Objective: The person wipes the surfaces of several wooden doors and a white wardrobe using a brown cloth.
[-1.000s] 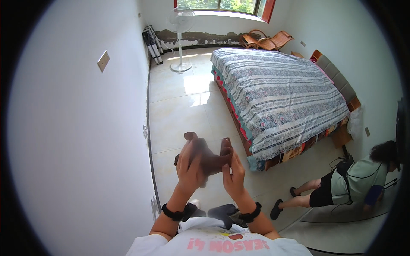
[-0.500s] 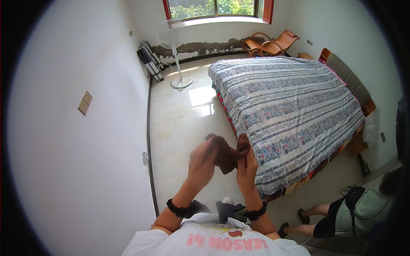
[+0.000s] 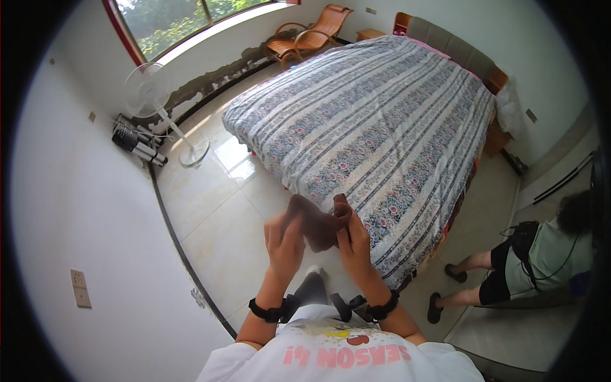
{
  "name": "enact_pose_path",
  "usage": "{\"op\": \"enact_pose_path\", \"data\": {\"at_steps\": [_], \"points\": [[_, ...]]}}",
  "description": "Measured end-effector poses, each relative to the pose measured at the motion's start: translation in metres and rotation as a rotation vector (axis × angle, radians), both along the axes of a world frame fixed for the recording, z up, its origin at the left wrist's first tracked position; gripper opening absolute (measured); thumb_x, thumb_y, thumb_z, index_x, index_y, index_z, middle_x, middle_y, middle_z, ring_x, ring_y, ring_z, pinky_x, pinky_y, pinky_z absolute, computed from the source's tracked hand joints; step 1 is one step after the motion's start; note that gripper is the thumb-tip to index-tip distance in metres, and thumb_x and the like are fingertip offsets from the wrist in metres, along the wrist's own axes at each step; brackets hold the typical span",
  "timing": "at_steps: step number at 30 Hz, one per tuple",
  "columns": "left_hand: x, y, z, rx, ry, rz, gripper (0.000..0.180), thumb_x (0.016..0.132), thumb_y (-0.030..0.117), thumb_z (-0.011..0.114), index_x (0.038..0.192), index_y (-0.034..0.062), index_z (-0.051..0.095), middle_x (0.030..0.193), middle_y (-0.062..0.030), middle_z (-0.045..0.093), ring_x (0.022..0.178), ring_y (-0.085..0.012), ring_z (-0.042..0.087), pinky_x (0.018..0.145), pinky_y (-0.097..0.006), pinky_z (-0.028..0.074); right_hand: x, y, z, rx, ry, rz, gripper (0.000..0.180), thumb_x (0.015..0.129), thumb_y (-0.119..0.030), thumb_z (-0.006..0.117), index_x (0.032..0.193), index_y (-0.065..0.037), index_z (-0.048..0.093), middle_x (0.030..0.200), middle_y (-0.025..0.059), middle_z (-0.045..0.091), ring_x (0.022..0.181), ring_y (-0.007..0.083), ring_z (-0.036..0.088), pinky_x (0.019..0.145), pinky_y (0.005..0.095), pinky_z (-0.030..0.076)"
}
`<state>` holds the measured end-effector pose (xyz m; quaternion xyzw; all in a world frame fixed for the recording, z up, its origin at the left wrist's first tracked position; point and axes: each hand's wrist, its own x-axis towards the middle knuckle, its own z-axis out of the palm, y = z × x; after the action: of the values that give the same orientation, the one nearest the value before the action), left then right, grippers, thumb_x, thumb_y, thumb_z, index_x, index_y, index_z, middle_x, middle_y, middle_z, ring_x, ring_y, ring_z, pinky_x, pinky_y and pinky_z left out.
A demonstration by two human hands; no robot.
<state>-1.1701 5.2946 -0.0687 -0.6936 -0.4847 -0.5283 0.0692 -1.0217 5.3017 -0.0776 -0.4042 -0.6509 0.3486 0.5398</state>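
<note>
A dark brown cloth (image 3: 316,227) is stretched between my two hands in front of me, above the floor by the near corner of the bed. Its left end is gripped by my left hand (image 3: 284,242), fingers closed round the fabric. My right hand (image 3: 356,242) pinches the other end, where the cloth bunches into a small loop at the top. The cloth is limp and folded, so I cannot tell its exact kind. Black bands circle both my wrists.
A bed (image 3: 369,140) with a striped floral sheet fills the middle and right. A white standing fan (image 3: 167,114) and folded metal ladder (image 3: 138,140) stand at the far left. A rattan recliner (image 3: 312,37) sits by the window. Another person (image 3: 528,254) stands at the right.
My view has turned to the right, so the bed and fan sit further left in the picture. Both hands still hold the brown cloth, and its folds have shifted a little.
</note>
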Motion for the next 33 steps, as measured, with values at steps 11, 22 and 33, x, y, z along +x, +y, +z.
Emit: {"op": "enact_pose_path", "data": {"at_steps": [11, 22, 33], "points": [[0.036, 0.123, 0.008, 0.058, -0.018, -0.325, 0.039, 0.062, -0.006, 0.056, 0.1, 0.0034, 0.058, 0.096, -0.0135, 0.05, 0.084, -0.0276, 0.047, 0.074, -0.035, 0.039, 0.045, 0.075, 0.006, 0.074, -0.021, -0.366, 0.034, 0.086, -0.008, 0.037, 0.117, 0.007, 0.04, 0.121, 0.019, 0.044, 0.117, 0.0287, 0.039, 0.097, 0.0348, 0.028], [0.075, 0.147, 0.009, 0.031, 0.082, -0.102, 0.043, 0.059, -0.001, 0.064, 0.101, 0.0068, 0.058, 0.093, -0.0104, 0.05, 0.082, -0.0263, 0.046, 0.073, -0.034, 0.037, 0.095, 0.136, 0.013, 0.137, -0.034, -0.28, 0.037, 0.088, -0.013, 0.038, 0.121, 0.005, 0.038, 0.122, 0.0197, 0.043, 0.115, 0.0304, 0.041, 0.094, 0.0346, 0.032], [0.127, 0.152, 0.013, -0.02, 0.192, -0.011, 0.047, 0.062, -0.002, 0.054, 0.108, 0.0049, 0.055, 0.091, -0.0089, 0.048, 0.081, -0.0249, 0.045, 0.074, -0.034, 0.037, 0.148, 0.153, 0.013, 0.103, 0.036, -0.202, 0.035, 0.087, -0.011, 0.038, 0.119, 0.005, 0.04, 0.12, 0.0192, 0.045, 0.114, 0.03, 0.042, 0.094, 0.034, 0.032]]}}
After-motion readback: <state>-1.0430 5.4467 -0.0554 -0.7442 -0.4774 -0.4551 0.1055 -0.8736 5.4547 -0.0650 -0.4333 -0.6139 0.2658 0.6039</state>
